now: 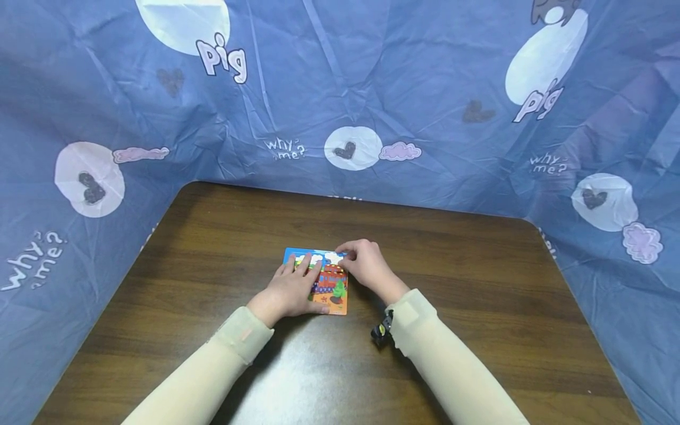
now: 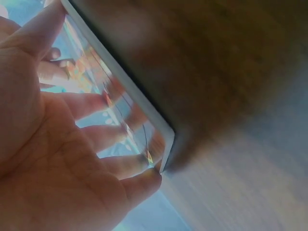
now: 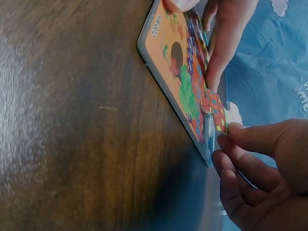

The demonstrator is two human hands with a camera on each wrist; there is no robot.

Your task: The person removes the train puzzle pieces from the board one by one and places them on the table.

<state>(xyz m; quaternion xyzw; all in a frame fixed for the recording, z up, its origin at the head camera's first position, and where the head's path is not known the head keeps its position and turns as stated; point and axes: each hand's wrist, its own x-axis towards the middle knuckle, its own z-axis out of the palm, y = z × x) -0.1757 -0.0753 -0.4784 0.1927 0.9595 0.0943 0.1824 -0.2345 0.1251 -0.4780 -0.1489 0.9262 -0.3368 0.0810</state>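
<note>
A brightly coloured jigsaw puzzle (image 1: 336, 288) in a flat tray lies on the table, its picture showing clouds, a red building-like shape and a green plant. My left hand (image 1: 289, 293) rests on its left side with fingers spread and straight, the thumb near the lower edge. In the left wrist view the fingertips touch the glossy surface. At the upper right corner my right hand (image 1: 369, 267) pinches a puzzle piece (image 3: 217, 109) between thumb and fingers. That piece, red with a white cloud, stands tilted up from the tray in the right wrist view.
The brown wooden table (image 1: 478, 307) extends around the puzzle on all sides. Behind it and at both sides hangs a wrinkled blue printed cloth (image 1: 297, 106). A black strap-like device (image 1: 381, 332) sits at my right wrist.
</note>
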